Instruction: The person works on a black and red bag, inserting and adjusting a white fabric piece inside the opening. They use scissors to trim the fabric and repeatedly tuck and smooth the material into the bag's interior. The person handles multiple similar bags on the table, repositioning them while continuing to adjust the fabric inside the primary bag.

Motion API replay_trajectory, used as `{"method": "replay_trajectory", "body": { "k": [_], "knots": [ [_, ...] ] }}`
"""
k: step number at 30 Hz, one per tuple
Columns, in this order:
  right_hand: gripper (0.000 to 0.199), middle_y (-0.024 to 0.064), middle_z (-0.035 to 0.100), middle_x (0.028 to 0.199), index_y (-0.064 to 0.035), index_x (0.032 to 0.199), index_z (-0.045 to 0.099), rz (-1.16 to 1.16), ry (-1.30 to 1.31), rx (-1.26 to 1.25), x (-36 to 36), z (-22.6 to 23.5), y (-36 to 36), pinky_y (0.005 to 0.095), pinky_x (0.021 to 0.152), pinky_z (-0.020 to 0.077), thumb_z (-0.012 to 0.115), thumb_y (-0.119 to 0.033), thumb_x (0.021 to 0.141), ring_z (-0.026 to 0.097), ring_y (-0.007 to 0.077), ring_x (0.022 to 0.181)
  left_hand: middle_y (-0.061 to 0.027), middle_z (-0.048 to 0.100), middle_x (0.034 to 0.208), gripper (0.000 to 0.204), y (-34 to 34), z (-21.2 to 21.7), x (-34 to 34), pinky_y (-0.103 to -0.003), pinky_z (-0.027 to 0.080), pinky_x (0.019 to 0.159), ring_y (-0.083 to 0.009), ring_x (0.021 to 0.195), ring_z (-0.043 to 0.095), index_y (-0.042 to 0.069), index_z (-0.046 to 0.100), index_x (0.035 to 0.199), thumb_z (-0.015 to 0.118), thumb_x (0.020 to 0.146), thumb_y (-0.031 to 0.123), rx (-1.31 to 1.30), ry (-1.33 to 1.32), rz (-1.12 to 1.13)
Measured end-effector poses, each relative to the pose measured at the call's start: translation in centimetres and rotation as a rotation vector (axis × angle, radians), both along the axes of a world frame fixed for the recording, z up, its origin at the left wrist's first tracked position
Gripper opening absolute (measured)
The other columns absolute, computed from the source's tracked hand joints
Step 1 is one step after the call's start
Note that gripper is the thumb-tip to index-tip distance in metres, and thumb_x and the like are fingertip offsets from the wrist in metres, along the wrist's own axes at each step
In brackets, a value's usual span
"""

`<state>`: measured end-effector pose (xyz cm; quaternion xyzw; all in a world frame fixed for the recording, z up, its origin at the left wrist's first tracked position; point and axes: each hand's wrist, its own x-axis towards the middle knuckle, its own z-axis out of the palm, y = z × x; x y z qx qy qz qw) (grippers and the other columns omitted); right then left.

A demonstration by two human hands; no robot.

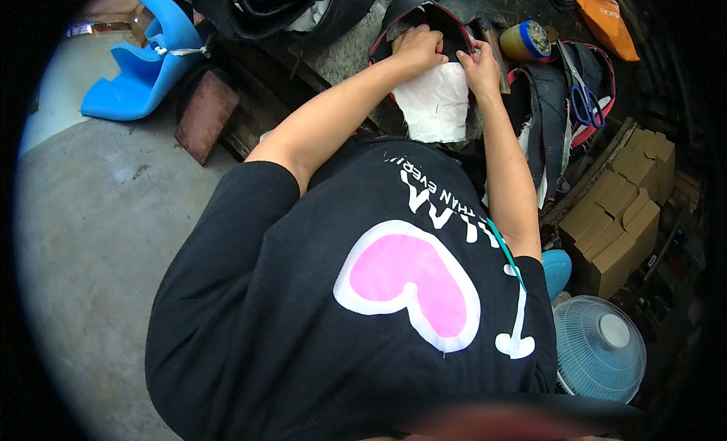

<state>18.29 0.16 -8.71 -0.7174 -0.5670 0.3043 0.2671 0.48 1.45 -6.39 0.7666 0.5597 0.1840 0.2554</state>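
The left hand (419,48) and the right hand (480,67) both pinch the upper edge of a white, fuzzy-edged piece of fabric lining (435,101) where it meets a black curved shell-like piece with red trim (415,10). The two lie together on the cluttered work surface (344,54), straight ahead of the person's chest.

The white lining looks light, soft and floppy, likely to crease or slide unless pressed flat, so its edge is the sensible place to hold it; the black piece seems stiffer and holds its curve, and probably gives the support underneath. Neither looks fragile.

Both forearms reach forward and converge, elbows out, wrists bent down. The left hand is curled knuckles-up with fingers closed narrowly over the seam; the right hand has thumb and fingertips closed on the lining's right corner.

Just right of the hands lies a pair of blue-handled scissors (585,100) on more black and red pieces (556,111), with a round yellow tin with a blue band (528,41) above. Brown cardboard boxes (621,214) and a pale blue electric fan (600,348) sit to the right, a blue foam moulded shape (144,66) far left on the concrete floor (91,229).
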Motion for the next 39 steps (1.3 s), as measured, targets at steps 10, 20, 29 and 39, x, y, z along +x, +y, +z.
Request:
{"method": "replay_trajectory", "body": {
  "k": [10, 20, 29, 39],
  "knots": [
    [0.035, 0.0172, 0.069, 0.075, -0.0002, 0.092, 0.066, -0.127, 0.238, 0.047, 0.2, -1.2, -0.5, 0.0379, 0.071, 0.0499, 0.076, -0.029, 0.075, 0.067, 0.0289, 0.073, -0.0092, 0.061, 0.093, 0.030, 0.1, 0.1, -0.4, -0.045, 0.047, 0.080, -0.0317, 0.097, 0.061, 0.012, 0.064, 0.081, 0.079, 0.070, 0.034, -0.078, -0.094, 0.027],
    [0.025, 0.0097, 0.066, 0.070, -0.0010, 0.086, 0.067, -0.110, 0.176, 0.023, 0.6, -1.2, 0.0, 0.0348, 0.064, 0.0460, 0.069, -0.025, 0.081, 0.060, 0.0214, 0.066, -0.0128, 0.060, 0.106, 0.040, -2.3, -1.1, -0.4, -0.045, 0.045, 0.089, -0.0335, 0.104, 0.057, 0.007, 0.058, 0.107, 0.074, 0.079, 0.031, 0.191, -0.142, -0.006],
    [0.023, 0.0093, 0.067, 0.072, -0.0030, 0.093, 0.067, 0.013, 0.339, -0.134, -0.3, 1.8, 0.4, 0.0324, 0.052, 0.0490, 0.060, -0.024, 0.090, 0.064, 0.0179, 0.058, -0.0179, 0.052, 0.122, 0.066, 0.0, 2.4, 0.5, -0.045, 0.047, 0.094, -0.0369, 0.113, 0.054, 0.007, 0.045, 0.130, 0.077, 0.075, 0.023, 0.007, -0.085, 0.030],
    [0.036, 0.0185, 0.068, 0.107, -0.0088, 0.112, 0.064, 0.243, -0.481, 0.011, 0.8, 15.1, -4.9, 0.0457, 0.084, 0.0501, 0.060, -0.038, 0.091, 0.064, 0.0374, 0.099, -0.0160, 0.051, 0.123, 0.060, 0.1, 3.7, 0.1, -0.045, 0.045, 0.098, -0.0375, 0.118, 0.049, 0.006, 0.050, 0.122, 0.077, 0.070, 0.017, 0.032, -0.013, -0.173]
  ]
}}
